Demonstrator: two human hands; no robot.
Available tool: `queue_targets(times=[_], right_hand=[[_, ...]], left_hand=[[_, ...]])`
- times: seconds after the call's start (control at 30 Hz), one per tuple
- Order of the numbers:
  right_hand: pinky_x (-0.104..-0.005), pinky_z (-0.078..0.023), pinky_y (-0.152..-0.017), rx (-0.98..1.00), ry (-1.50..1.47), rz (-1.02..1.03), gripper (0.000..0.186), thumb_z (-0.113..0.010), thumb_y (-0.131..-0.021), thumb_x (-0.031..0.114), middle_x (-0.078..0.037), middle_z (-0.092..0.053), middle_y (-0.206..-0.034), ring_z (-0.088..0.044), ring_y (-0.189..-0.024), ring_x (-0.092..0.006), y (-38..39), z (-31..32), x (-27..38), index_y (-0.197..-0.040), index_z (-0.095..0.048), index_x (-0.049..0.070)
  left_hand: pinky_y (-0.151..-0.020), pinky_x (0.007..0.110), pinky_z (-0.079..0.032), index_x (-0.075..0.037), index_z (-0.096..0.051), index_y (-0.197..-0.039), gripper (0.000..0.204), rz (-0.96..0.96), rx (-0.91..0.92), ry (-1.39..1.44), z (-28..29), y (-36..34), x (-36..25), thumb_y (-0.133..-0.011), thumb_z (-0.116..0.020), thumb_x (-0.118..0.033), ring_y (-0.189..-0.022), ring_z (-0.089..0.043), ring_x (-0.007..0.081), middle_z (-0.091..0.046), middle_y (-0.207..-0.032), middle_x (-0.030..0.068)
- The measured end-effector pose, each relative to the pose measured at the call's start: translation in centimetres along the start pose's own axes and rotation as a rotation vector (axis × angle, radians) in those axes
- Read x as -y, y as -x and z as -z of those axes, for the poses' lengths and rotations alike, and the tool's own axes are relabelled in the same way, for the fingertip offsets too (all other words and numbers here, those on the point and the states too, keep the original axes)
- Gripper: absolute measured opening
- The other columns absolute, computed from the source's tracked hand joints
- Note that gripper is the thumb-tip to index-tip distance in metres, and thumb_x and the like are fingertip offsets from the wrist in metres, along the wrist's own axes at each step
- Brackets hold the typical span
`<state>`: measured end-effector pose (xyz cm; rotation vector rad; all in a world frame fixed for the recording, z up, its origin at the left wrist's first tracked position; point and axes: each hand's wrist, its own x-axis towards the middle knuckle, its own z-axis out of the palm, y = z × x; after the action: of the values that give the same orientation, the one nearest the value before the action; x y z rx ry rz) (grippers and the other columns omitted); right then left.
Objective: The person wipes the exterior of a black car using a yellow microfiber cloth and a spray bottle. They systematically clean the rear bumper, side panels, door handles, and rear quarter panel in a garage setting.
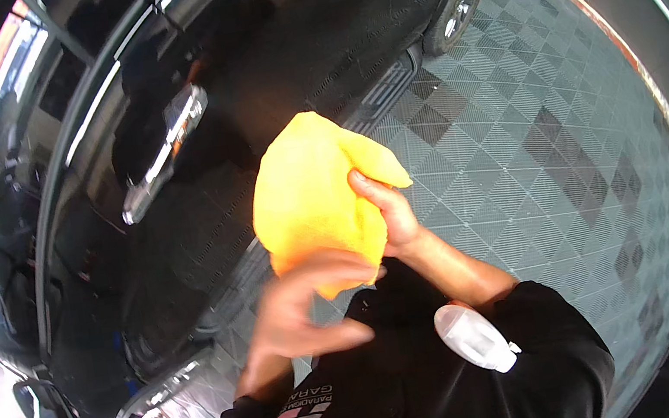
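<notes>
the soft yellow-orange cloth (305, 187), long axis pointing away from us, sits clamped in our right hand (397, 215); our blurred left hand (286, 315), fingers apart, overlaps its near end, contact unclear; beyond stands the glossy black car (259, 63).

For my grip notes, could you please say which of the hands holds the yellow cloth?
The right hand, thumb on the cloth; the left hand, blurred, has thumb and fingers spread apart.
</notes>
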<state>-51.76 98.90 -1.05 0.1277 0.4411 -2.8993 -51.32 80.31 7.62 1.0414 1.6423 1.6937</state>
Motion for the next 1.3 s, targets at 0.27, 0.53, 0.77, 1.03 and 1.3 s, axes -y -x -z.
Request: queue_targets(times=[0.27, 0.53, 0.77, 1.03, 1.3], right_hand=[[-0.0429, -0.05, -0.105, -0.189, 0.128, -0.021, 0.042, -0.05, -0.106, 0.032, -0.013, -0.061, -0.133, -0.062, -0.121, -0.0253, 6.2, 0.8, 2.2, -0.139, -0.048, 0.005], [-0.0359, -0.05, -0.099, -0.175, 0.432, 0.107, 0.046, -0.061, -0.102, 0.033, -0.009, -0.062, -0.124, -0.062, -0.113, -0.0202, 11.8, 2.9, 12.5, -0.136, -0.05, 0.004], [-0.032, -0.053, -0.09, -0.074, 1.677, 0.17, 0.04, -0.08, -0.087, 0.017, -0.008, -0.072, -0.108, -0.067, -0.099, -0.0146, 17.3, 5.8, 23.9, -0.12, -0.066, 0.001], [-0.0328, -0.053, -0.07, -0.211, 1.628, 0.224, 0.022, -0.081, -0.083, 0.015, -0.007, -0.07, -0.085, -0.067, -0.076, -0.016, 20.3, 9.3, 32.7, -0.098, -0.07, 0.003], [-0.0442, -0.052, -0.103, 0.287, 0.442, 0.285, 0.058, -0.07, -0.096, 0.02, -0.014, -0.059, -0.139, -0.061, -0.123, -0.0261, 18.2, 8.4, 34.8, -0.145, -0.045, 0.004]], left_hand=[[-0.091, 0.033, -0.05, -0.002, -0.061, -0.117, 0.05, 0.067, -0.589, -0.438, -8.8, 1.3, 3.1, -0.075, -0.085, -0.016, -0.112, -0.059, 0.02, -0.06, -0.119, 0.0087], [-0.083, 0.026, -0.05, 0.003, -0.068, -0.11, 0.027, 0.195, -0.598, -0.045, -14.4, -7.2, 4.7, -0.1, -0.066, -0.021, -0.092, -0.063, 0.0109, -0.068, -0.1, 0.0059], [-0.08, 0.026, -0.053, -0.001, -0.068, -0.108, 0.031, 0.028, -0.622, -0.259, -17.1, -17.6, -3.2, -0.099, -0.066, -0.03, -0.087, -0.066, 0.0117, -0.07, -0.096, 0.0051], [-0.077, 0.028, -0.052, -0.005, -0.071, -0.106, 0.033, 0.107, -0.674, -0.748, -14.2, -17.9, -11.2, -0.098, -0.066, -0.037, -0.084, -0.068, 0.0141, -0.07, -0.092, 0.0048], [-0.083, 0.042, -0.06, -0.002, -0.063, -0.122, 0.068, -0.109, -0.483, 0.517, -9.1, -14.9, -10.9, -0.1, -0.045, -0.064, -0.098, -0.072, 0.0278, -0.071, -0.117, 0.0152]])
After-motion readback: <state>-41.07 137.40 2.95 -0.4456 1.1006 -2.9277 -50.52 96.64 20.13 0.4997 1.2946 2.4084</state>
